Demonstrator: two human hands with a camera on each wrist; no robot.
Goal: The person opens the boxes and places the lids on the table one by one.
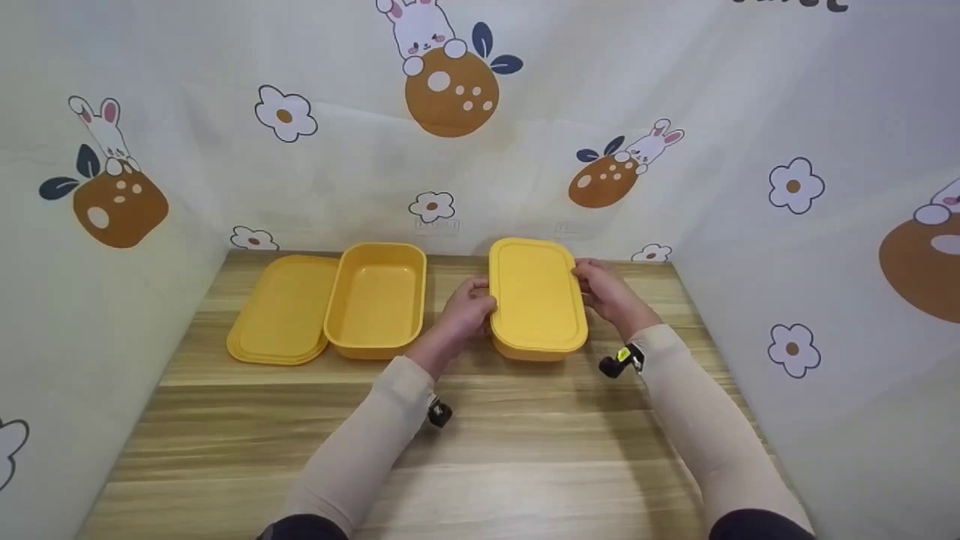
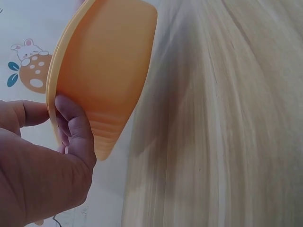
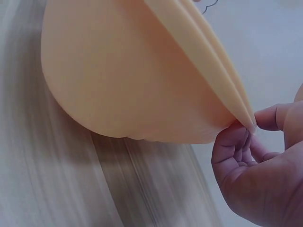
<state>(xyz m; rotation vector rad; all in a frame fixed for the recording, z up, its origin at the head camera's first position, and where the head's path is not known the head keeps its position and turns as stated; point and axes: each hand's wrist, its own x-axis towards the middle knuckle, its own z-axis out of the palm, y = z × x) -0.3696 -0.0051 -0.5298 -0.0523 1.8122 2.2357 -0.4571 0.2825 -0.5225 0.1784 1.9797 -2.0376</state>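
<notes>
A yellow food container with its lid on is held between both hands toward the back right of the wooden table. My left hand grips its left rim; in the left wrist view, the curled fingers sit under the lip with the thumb on the lid side. On the opposite long side, my right hand pinches the rim, seen closely in the right wrist view, where the fingers curl beneath the edge. Whether the container's base touches the table I cannot tell.
Left of the hands stands an open yellow container without a lid. Beside it, a stack of yellow lids lies on the wooden table, partly against that container. Patterned cloth walls close off the back and both sides.
</notes>
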